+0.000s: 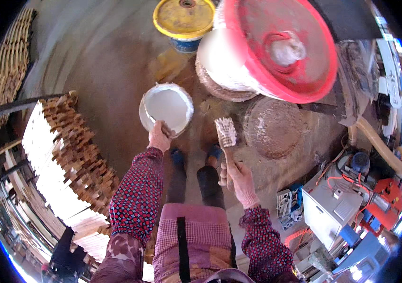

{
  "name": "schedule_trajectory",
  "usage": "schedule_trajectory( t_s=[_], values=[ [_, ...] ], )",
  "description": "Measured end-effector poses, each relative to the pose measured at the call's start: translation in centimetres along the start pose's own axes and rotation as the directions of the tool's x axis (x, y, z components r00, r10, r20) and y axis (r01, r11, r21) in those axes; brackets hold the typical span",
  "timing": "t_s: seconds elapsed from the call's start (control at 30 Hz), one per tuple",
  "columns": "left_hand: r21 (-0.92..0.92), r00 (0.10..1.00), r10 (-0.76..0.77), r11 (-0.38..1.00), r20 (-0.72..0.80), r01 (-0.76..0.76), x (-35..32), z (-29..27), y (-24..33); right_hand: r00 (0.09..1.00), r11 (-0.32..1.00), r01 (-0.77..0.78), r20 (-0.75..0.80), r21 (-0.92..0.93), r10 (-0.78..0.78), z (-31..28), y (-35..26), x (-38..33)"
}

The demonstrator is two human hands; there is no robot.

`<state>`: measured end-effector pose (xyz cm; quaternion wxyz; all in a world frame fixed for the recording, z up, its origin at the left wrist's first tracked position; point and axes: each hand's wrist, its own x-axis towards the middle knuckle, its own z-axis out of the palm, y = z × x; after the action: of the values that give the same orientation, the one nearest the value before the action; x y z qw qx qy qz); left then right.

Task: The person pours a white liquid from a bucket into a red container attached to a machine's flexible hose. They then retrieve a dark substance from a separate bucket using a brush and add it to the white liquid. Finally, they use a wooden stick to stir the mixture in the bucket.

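Looking down, I see a dusty grey concrete floor [111, 61] in a cluttered workshop, with stacked pale wood blocks [64, 155] on my left and a grey machine with orange wiring [338, 207] on my right. My left hand [158, 137] grips the rim of a small round tub of white paste [167, 107]. My right hand [238, 177] is closed around a wooden-handled brush [226, 134], bristles caked white. A big red-lidded white bucket [276, 47] and a yellow-lidded pail [184, 19] stand ahead.
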<state>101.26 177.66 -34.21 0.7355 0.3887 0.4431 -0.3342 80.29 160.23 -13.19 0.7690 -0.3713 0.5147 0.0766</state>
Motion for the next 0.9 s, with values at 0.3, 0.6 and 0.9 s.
schedule_trajectory(
  t_s=[0.3, 0.6, 0.9],
  values=[
    [0.240, 0.990, 0.095, 0.969, -0.107, -0.067, -5.4, 3.2, -5.8, 0.967, 0.998, -0.054, -0.250, -0.018, 0.048, -11.2, 0.4, -9.7],
    [0.872, 0.829, 0.309, -0.318, 0.466, -0.371, -13.7, 4.7, -15.1, 0.997, 0.983, -0.073, -0.012, -0.167, 0.072, -23.4, -7.7, -12.6],
    [0.875, 0.833, 0.324, -0.351, 0.448, -0.334, -12.1, -1.6, -33.8, 0.993, 0.979, 0.101, -0.047, -0.177, -0.111, -33.6, -20.3, -16.0]
  ],
)
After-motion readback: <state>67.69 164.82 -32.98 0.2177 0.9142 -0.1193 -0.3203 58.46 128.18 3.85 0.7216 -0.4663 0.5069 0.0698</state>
